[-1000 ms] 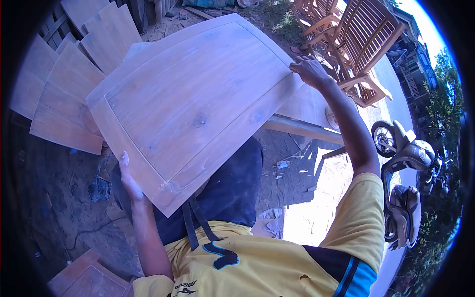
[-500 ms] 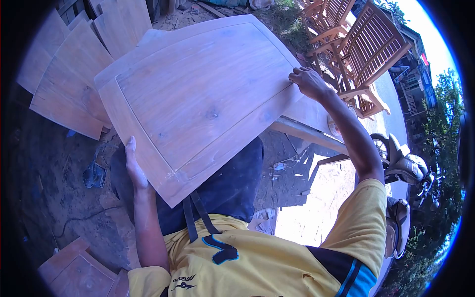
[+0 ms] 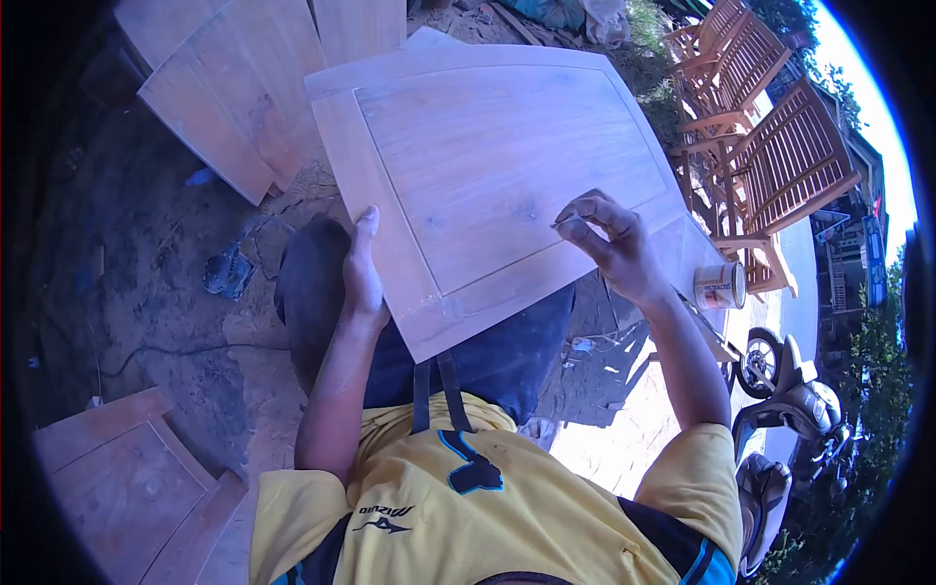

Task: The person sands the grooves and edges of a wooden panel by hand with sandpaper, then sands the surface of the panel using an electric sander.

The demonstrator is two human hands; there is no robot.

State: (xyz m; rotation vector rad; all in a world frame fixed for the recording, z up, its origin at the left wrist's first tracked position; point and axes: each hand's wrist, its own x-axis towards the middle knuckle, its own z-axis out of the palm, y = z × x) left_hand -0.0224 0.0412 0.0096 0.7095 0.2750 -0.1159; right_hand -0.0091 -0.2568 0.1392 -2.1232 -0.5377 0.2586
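A pale wooden panel (image 3: 487,166) with a grooved border and a curved top edge lies tilted over my lap. My left hand (image 3: 365,268) holds its lower left edge, with the thumb on the face and the other fingers hidden beneath. Over the right part of the panel, my right hand (image 3: 614,244) is raised with thumb and forefinger pinched round something small and thin, too small to name. A dark knot in the wood shows just left of those fingertips.
Several wooden panels (image 3: 229,88) lean at the upper left; another framed panel (image 3: 127,487) lies lower left. A can (image 3: 720,286) stands on the bench at right, near slatted chairs (image 3: 795,161) and a motorbike (image 3: 790,405). A dusty power tool (image 3: 229,272) lies on the ground.
My right hand has left the panel's right edge and moved inward and down over its face. My left hand keeps its hold. The view has shifted, bringing the can into fuller sight.
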